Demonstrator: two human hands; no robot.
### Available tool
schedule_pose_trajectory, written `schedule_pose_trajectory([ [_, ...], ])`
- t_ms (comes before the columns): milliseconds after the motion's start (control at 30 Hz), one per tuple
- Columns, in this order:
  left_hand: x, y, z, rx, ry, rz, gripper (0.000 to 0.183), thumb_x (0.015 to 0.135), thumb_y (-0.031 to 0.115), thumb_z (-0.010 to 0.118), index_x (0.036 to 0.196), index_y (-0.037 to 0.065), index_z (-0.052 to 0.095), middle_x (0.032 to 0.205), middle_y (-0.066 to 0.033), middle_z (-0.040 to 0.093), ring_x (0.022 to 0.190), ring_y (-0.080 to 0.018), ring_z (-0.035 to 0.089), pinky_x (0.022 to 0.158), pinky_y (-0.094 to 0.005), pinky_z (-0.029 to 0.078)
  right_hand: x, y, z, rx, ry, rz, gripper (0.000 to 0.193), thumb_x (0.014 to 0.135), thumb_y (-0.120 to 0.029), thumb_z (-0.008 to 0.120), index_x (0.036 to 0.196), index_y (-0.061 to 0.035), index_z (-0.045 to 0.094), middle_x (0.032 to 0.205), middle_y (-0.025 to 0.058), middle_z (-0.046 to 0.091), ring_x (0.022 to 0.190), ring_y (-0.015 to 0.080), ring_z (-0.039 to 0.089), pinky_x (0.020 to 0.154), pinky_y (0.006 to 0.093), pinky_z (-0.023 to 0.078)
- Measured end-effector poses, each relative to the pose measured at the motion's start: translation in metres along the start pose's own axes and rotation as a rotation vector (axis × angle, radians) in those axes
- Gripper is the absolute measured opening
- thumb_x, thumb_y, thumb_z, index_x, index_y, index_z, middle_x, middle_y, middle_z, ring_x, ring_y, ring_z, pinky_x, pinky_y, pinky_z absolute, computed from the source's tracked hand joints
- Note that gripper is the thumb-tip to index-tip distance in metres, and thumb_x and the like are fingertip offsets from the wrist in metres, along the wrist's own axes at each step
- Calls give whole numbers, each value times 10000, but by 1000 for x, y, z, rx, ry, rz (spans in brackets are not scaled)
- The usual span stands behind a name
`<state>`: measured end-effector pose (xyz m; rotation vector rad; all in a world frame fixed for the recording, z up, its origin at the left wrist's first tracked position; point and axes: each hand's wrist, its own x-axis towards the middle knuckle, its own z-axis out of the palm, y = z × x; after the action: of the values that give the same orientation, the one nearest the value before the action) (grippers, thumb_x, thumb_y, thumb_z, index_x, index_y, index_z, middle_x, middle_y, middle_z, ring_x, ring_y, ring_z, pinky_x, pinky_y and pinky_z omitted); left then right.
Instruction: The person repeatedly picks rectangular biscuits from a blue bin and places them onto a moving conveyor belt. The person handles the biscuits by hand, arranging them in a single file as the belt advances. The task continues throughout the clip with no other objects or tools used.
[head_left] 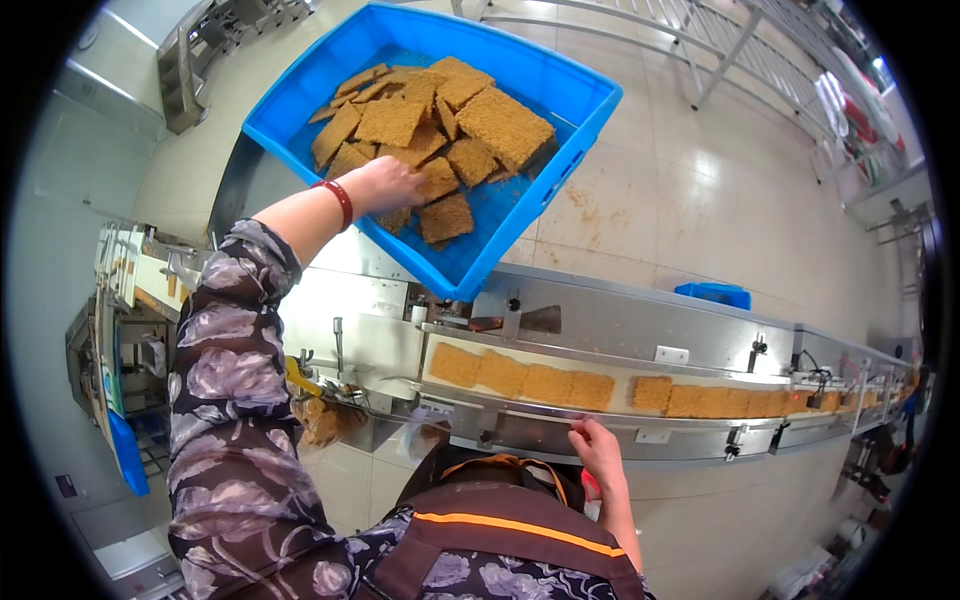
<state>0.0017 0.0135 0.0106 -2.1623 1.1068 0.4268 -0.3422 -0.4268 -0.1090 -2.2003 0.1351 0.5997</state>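
Observation:
A blue plastic crate [590, 100] at the top holds a heap of flat, golden-brown grainy slabs [505, 125], like crisp cakes. My left hand [385, 186] reaches over its near left side, fingers closed at the edge of one slab [438, 180]; the fingertips are partly hidden. Below the crate a conveyor [622, 392] runs to the right, carrying a row of similar squares [545, 384] end to end, with a gap in the row. Beside its near rail rests my right hand [598, 446], fingers curled in with nothing visible in them.
A small blue bin [712, 295] stands behind the conveyor. Metal rack frames [720, 60] rise at the upper right. Left of the belt are a metal rod fixture [338, 345] and a bag of brown pieces [325, 422]. Crumbs lie on the tiled floor.

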Motion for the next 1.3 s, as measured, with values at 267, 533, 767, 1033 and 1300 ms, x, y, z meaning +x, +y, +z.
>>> schedule_pose_trajectory([
  [267, 15, -18, -61, 153, -47, 79, 167, 864, 227, 613, 996, 231, 716, 1236, 36, 572, 1276, -145, 434, 910, -307, 438, 8, -12, 1, 16, 26, -41, 205, 822, -193, 666, 944, -29, 643, 840, 129, 654, 767, 292, 638, 696, 376, 501],
  [533, 50, -6, -32, 65, -1, 140, 169, 849, 172, 601, 965, 160, 723, 1135, -13, 608, 1116, -202, 575, 839, -323, 502, 4, -1, 2, 10, 115, -71, 192, 817, -187, 668, 925, -31, 640, 822, 126, 648, 742, 288, 636, 667, 374, 502],
  [767, 35, -21, -40, -236, -125, -11, 829, 636, 81, 815, 1366, 108, 423, 1291, -110, 513, 1133, -268, 567, 889, -368, 511, -4, 4, 9, -5, 104, -56, 192, 812, -194, 673, 917, -38, 640, 786, 116, 643, 731, 287, 633, 659, 372, 503],
  [1033, 39, -10, -40, -196, -216, -83, 932, 582, 71, 853, 1394, 105, 397, 1317, -114, 504, 1179, -278, 537, 924, -371, 496, 1, -8, 12, -24, 67, -74, 215, 829, -201, 670, 956, -29, 651, 832, 135, 665, 745, 278, 650, 676, 350, 511],
  [1300, 28, -6, -58, 24, -398, -57, 563, 600, 168, 848, 1123, 76, 661, 1208, -76, 582, 1093, -242, 580, 825, -344, 519, -4, 5, 12, -23, 109, -95, 201, 815, -196, 671, 939, -43, 637, 783, 116, 636, 729, 287, 628, 667, 375, 501],
])
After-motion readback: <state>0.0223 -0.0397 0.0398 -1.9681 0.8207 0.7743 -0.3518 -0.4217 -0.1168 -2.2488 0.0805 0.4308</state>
